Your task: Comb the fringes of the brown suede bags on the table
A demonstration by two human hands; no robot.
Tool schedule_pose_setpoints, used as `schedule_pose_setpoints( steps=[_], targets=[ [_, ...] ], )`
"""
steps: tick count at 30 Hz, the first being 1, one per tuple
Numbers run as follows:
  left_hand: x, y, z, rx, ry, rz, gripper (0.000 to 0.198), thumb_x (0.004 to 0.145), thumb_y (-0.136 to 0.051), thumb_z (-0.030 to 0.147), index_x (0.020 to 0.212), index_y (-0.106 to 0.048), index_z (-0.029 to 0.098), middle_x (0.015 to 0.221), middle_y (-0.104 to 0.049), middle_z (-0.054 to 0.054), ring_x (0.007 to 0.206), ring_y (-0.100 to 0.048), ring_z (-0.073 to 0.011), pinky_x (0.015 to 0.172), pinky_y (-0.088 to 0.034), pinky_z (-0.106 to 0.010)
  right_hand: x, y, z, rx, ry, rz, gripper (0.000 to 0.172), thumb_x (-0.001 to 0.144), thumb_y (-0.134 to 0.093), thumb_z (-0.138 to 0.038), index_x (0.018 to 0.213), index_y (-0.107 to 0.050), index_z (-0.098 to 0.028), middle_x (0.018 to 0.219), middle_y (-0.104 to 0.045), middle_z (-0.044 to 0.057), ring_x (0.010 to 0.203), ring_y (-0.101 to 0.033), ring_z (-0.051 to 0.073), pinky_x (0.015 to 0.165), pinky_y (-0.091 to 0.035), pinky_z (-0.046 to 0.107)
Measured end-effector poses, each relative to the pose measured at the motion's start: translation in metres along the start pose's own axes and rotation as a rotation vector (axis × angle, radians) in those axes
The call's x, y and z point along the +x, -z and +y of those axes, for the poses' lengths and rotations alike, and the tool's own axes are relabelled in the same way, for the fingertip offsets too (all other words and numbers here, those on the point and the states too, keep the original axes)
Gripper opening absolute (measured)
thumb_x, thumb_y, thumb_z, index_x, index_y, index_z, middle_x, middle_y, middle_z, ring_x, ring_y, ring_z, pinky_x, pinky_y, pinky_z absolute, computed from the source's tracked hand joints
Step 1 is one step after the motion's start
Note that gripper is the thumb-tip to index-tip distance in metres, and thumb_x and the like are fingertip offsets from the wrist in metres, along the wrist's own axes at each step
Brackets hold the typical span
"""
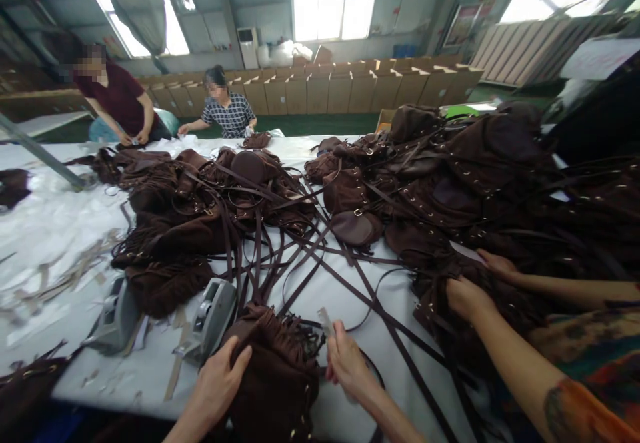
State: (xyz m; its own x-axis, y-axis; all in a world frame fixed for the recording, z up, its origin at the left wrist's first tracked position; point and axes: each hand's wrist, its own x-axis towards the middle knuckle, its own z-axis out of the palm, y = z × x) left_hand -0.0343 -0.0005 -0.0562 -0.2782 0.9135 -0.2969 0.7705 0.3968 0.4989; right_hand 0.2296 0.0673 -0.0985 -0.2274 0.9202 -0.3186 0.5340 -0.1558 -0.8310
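Note:
A dark brown fringed bag [275, 376] lies at the table's near edge. My left hand [223, 378] grips its upper left side, thumb and fingers pinching the brown material. Just right of the bag, my right hand [347, 360] is closed around a small pale tool [326, 321], whose notched end points up and away. The tool is beside the bag's fringe. What the tool is exactly, I cannot make out. Long brown straps [360, 276] cross the white table beyond both hands.
Two grey tape dispensers [213, 316] [115, 316] stand left of the bag. Brown bags [185, 230] are heaped ahead and to the right. A person's hands [467, 296] work on a bag at right. Two people are across the white table [30, 250].

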Motion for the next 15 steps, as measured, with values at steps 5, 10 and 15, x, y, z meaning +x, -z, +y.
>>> schedule_pose_setpoints(
  steps=[5, 10, 15],
  targets=[
    [-0.017, -0.025, 0.003, -0.041, 0.025, -0.087, 0.044, 0.083, -0.045, 0.055, 0.088, -0.065, 0.017, 0.096, -0.072, -0.014, 0.097, -0.065, -0.031, 0.085, -0.044, -0.038, -0.033, -0.031, -0.016, -0.365, 0.166, -0.029, 0.026, 0.093, -0.029, -0.02, 0.102, -0.054, -0.021, 0.067, -0.063, 0.002, 0.064, -0.066, 0.017, 0.057, -0.041, 0.024],
    [-0.027, -0.035, 0.022, -0.109, -0.067, -0.159, 0.041, 0.091, -0.034, 0.047, 0.067, -0.055, 0.022, 0.071, -0.067, -0.007, 0.07, -0.063, -0.0226, 0.069, -0.038, -0.032, -0.027, -0.031, -0.061, -0.58, 0.293, -0.042, 0.024, 0.095, -0.031, -0.019, 0.095, -0.055, -0.02, 0.076, -0.068, 0.006, 0.072, -0.067, 0.018, 0.062, -0.042, 0.024],
    [-0.046, -0.043, 0.021, -0.226, -0.132, -0.115, 0.038, 0.093, -0.029, 0.042, 0.068, -0.049, 0.021, 0.067, -0.059, -0.003, 0.065, -0.056, -0.0172, 0.065, -0.034, -0.028, -0.033, -0.051, -0.067, -0.755, 0.327, -0.163, 0.024, 0.088, -0.043, -0.014, 0.11, -0.052, -0.019, 0.077, -0.07, 0.006, 0.07, -0.069, 0.018, 0.062, -0.044, 0.023]
  ],
)
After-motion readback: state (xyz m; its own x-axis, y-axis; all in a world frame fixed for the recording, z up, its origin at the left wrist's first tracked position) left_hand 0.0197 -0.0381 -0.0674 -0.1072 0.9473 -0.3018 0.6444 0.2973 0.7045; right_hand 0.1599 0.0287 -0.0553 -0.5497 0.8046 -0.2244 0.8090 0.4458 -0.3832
